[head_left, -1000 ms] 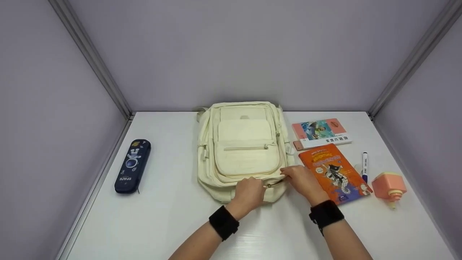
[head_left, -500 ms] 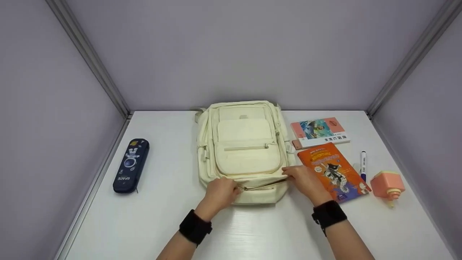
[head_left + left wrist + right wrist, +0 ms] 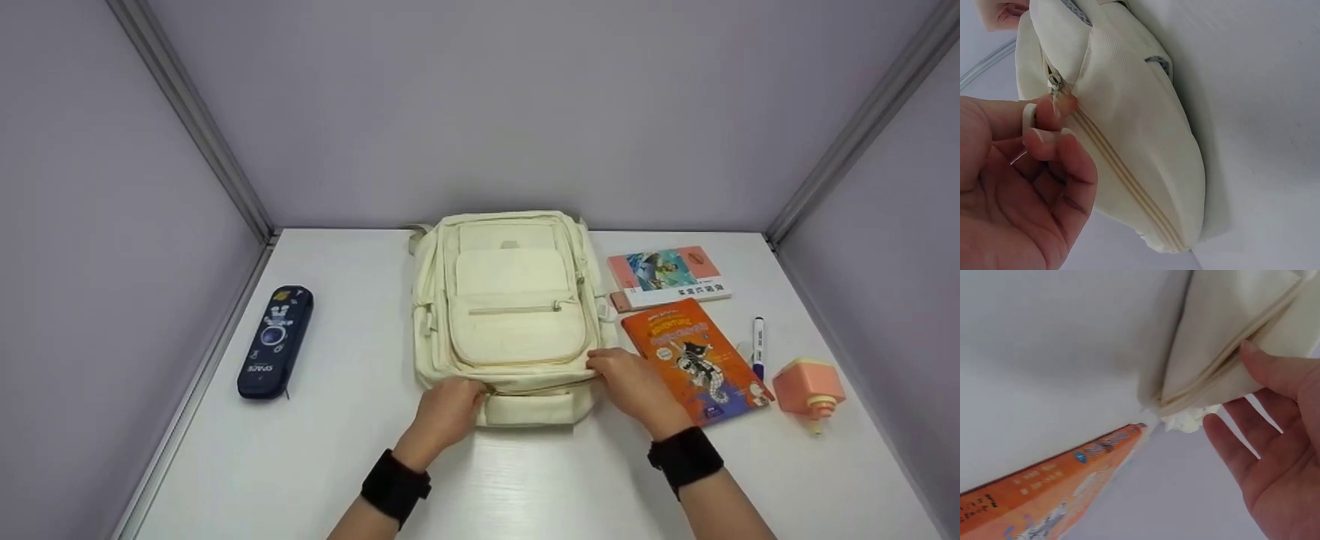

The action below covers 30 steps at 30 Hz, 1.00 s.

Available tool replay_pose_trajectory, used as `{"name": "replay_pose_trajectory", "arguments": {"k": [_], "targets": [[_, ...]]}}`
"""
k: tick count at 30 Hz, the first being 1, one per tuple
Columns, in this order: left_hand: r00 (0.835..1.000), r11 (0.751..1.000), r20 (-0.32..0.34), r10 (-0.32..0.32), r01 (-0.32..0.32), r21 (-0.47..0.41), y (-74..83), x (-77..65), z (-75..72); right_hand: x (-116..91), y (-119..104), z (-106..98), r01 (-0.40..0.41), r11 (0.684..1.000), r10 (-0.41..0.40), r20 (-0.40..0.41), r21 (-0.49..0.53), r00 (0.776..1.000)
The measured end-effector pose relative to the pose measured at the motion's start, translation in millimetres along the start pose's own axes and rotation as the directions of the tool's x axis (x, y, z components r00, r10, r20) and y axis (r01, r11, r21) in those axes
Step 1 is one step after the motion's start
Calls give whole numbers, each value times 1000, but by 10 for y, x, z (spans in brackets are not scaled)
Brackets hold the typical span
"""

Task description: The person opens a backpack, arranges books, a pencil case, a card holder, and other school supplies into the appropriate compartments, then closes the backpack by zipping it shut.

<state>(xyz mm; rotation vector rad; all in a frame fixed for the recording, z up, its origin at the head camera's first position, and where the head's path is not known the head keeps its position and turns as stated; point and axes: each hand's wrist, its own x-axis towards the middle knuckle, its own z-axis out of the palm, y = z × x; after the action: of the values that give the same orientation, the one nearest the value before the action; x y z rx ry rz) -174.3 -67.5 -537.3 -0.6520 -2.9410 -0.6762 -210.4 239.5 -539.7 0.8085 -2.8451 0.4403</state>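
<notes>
A cream backpack [image 3: 517,337] lies flat on the white table, its near end toward me. At that end's left corner, my left hand [image 3: 448,411] pinches a zipper pull [image 3: 1057,90] between thumb and fingers. The zipper [image 3: 1129,180] runs on closed past the pull in the left wrist view. My right hand [image 3: 631,384] grips the backpack's edge at the near right corner, the thumb [image 3: 1261,365] lying at the parted zipper [image 3: 1224,363]. Between the hands the zipper track stands slightly parted. The backpack's inside is hidden.
An orange comic-style book [image 3: 701,361] lies right of the right hand, with a pink-and-white book [image 3: 667,276] behind it. Farther right are a marker [image 3: 759,346] and a pink pump bottle [image 3: 808,386] on its side. A navy pencil case [image 3: 275,341] lies far left.
My left hand has moved left along the backpack's near end with the zipper pull, lengthening the parted stretch of zipper. My right hand has stayed at the right corner.
</notes>
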Motion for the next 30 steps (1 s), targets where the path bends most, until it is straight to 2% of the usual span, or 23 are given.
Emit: {"name": "replay_pose_trajectory", "arguments": {"k": [6,10,13,19,25,30], "targets": [[1000,999,-16,-27,26,-20,28,-6,71,104,-429,74,119,993,-119,2,28,993],[999,996,17,-32,33,-78,51,-20,125,211,-661,204,130,991,-130,-12,4,991],[999,993,23,-32,34,-116,62,-33,163,285,-759,273,129,991,-130,-53,-25,990],[998,989,-63,-16,7,-150,49,-30,202,370,-810,337,117,992,-123,-137,-47,983],[990,990,-139,8,-27,-137,7,-49,234,369,-787,360,112,993,-115,-104,-27,988],[974,995,-227,9,-32,-99,-9,-84,263,362,-762,345,117,993,-115,-65,22,991]]}}
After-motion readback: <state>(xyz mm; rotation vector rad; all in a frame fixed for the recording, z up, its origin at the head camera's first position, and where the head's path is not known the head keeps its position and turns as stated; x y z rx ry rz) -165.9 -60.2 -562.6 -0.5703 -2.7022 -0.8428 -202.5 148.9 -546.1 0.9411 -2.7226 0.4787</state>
